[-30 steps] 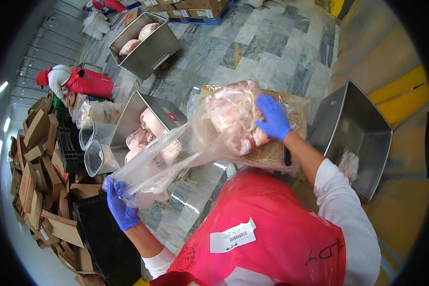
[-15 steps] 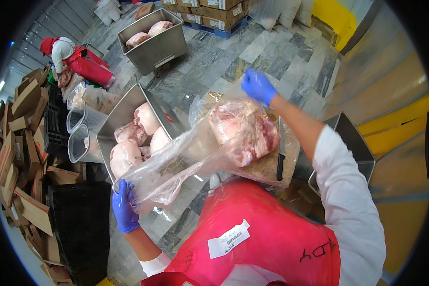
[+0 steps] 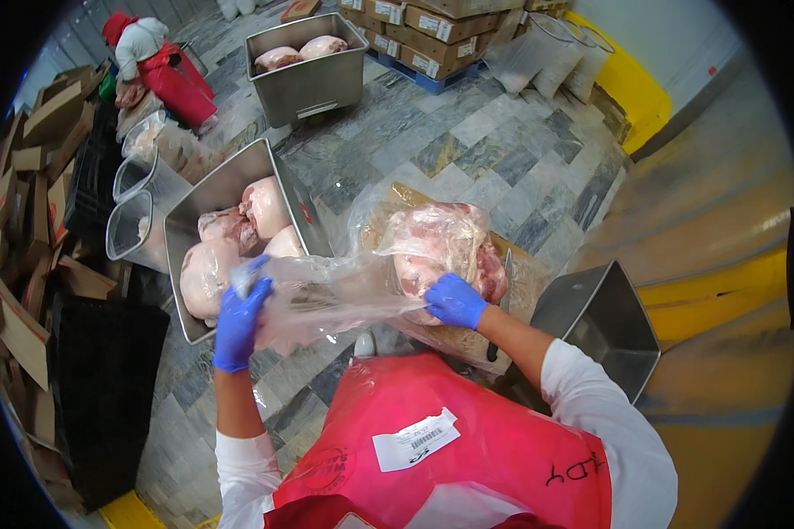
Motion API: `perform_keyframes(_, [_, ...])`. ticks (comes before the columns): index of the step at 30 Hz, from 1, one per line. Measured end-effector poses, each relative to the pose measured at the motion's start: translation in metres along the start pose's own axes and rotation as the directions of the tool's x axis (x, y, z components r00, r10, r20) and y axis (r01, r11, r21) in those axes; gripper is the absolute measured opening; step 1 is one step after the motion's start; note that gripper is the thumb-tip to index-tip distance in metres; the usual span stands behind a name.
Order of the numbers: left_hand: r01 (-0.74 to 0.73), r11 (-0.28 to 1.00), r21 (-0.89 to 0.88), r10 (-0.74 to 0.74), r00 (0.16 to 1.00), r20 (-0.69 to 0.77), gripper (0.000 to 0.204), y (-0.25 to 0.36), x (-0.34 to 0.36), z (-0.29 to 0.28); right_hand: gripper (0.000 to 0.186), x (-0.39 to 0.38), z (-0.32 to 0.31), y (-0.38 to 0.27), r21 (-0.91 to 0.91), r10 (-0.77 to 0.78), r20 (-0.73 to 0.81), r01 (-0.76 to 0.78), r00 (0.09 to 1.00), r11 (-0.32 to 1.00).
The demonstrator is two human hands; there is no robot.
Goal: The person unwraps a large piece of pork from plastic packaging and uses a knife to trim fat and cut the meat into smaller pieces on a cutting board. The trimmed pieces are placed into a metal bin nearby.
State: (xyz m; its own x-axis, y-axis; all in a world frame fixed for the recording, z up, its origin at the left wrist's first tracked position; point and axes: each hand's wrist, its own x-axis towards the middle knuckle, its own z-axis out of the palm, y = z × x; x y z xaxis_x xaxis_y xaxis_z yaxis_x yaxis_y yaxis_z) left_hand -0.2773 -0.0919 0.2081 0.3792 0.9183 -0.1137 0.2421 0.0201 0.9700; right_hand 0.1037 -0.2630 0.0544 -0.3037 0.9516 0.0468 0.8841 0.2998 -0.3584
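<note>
A large raw cut of meat [image 3: 445, 234] lies on a tan cutting board [image 3: 403, 192], partly covered by clear plastic. From it a crumpled clear plastic bag [image 3: 344, 291] stretches leftward between my blue-gloved hands. My left hand [image 3: 241, 322] is closed on the bag's far left end, beside the near edge of a steel bin. Against the near side of the meat, my right hand [image 3: 454, 301] is closed on the plastic, its fingertips partly hidden. A knife [image 3: 492, 351] lies at the board's right, mostly covered by my right forearm and the film.
Several meat pieces fill the steel bin [image 3: 293, 196] at left; another steel bin [image 3: 304, 93] stands farther back. A third metal bin [image 3: 595, 309] is at right. Flattened cardboard [image 3: 26, 322] and a black crate [image 3: 106, 397] line the left. A co-worker [image 3: 163, 70] bends at far left.
My right hand has come down from above the meat to its near side, bringing the plastic along. My left hand has risen slightly. The raised film now lies lower over the meat.
</note>
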Motion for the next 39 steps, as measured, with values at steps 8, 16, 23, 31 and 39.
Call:
perform_keyframes(8, [-0.514,0.661,0.546,0.217,0.828,0.517,0.059,-0.065,0.1,0.22,0.018,-0.038,-0.044,-0.048,0.124,0.063,-0.198,-0.039,0.978,0.992])
perform_keyframes(16, [-0.542,0.48,0.69,0.447,0.827,0.34,0.029,-0.128,0.231,0.268,0.025,-0.116,-0.007,-0.089,0.385,0.432,-0.191,-0.338,0.881,0.859])
perform_keyframes(23, [-0.157,0.528,0.835,0.379,0.923,-0.066,0.047,-0.102,0.287,0.187,0.021,-0.173,0.009,-0.112,0.645,0.762,-0.176,-0.512,0.623,0.567])
perform_keyframes(31, [0.074,0.997,0.035,-0.081,0.961,0.264,0.069,-0.158,0.098,0.216,0.052,-0.049,-0.041,0.002,0.156,0.482,-0.686,-0.538,0.545,0.828])
perform_keyframes(39, [0.275,0.944,0.184,-0.317,0.911,0.263,0.049,-0.213,0.054,0.207,0.026,0.063,-0.039,0.1,0.0,0.52,-0.253,-0.538,0.816,0.843])
